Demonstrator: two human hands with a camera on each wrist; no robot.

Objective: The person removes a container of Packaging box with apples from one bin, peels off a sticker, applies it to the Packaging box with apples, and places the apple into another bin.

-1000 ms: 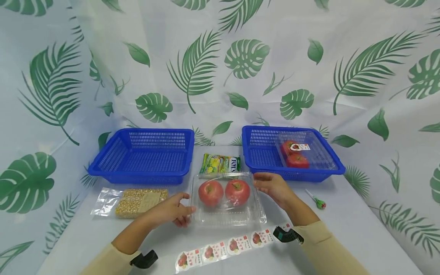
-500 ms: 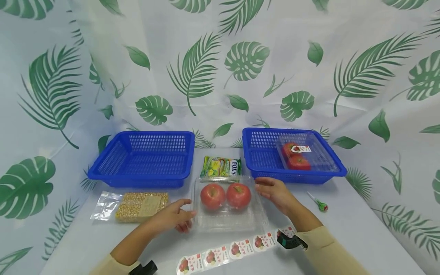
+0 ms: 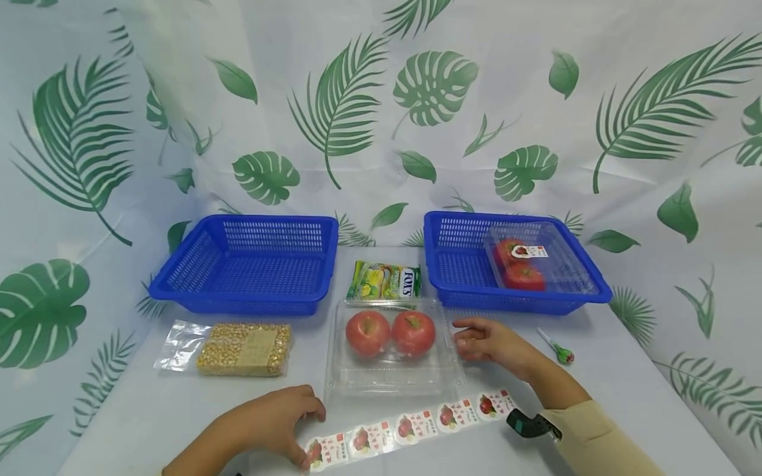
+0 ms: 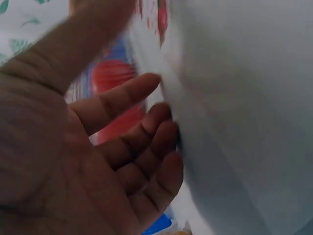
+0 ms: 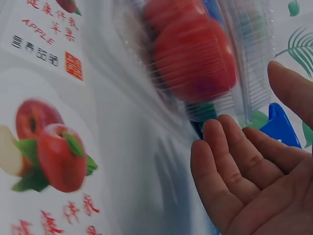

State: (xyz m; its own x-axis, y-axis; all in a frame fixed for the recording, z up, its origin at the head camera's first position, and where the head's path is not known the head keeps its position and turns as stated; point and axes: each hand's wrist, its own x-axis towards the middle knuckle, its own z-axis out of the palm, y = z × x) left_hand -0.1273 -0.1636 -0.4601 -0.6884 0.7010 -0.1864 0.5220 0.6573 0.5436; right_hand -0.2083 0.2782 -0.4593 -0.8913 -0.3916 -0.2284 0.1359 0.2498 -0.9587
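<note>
A clear plastic clamshell box (image 3: 393, 380) holding two red apples (image 3: 368, 334) sits in the middle of the white table. Below it runs a strip of apple-picture stickers (image 3: 411, 428), slanting up to the right. My left hand (image 3: 276, 420) is at the strip's left end, its thumb tip overlapping the first sticker in the head view. The left wrist view shows its fingers (image 4: 132, 95) loosely bent, pinching nothing. Just right of the box hovers my right hand (image 3: 500, 347), fingers extended and apart from the plastic, with the stickers (image 5: 54, 147) large beside it in the right wrist view.
At the back left stands a blue basket (image 3: 262, 307). A second blue basket (image 3: 446, 264) at the back right holds another apple box (image 3: 562, 261) with a sticker on its lid. Corn kernels in a bag (image 3: 226, 347), a Fox's candy packet (image 3: 381, 281) and a lollipop (image 3: 562, 354) lie around.
My left hand has left the box's left side and moved down to the sticker strip. My right hand has drawn slightly right, off the box edge. The box stays in place.
</note>
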